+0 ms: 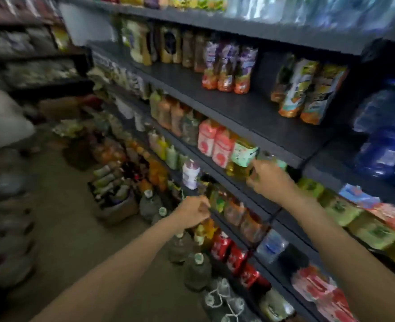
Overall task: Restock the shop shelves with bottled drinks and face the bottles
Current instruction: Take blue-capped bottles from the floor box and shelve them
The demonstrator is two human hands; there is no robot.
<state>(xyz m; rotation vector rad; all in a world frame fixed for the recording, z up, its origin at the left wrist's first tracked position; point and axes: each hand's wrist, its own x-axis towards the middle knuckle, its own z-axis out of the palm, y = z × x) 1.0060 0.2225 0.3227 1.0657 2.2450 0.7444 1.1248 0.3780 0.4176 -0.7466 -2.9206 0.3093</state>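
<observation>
— Where's the right hand (267, 176)?

— Up at the dark shelf (245, 112), fingers curled round a bottle of yellow drink with a green label (241, 159), just beside two pink-labelled bottles (215, 145).

— And the left hand (193, 211)?

— Lower, fingers curled in front of the next row of bottles (233, 211). Too blurred; I can't tell whether it grips anything.

— The floor?

— Big jugs (195, 270) standing along the shelf foot.

Just two bare forearms coming in from the bottom of the frame, no sleeves showing. Left hand (193, 211) and right hand (269, 177) have no gloves, rings or watch that I can make out. Pretty blurry though.
</observation>
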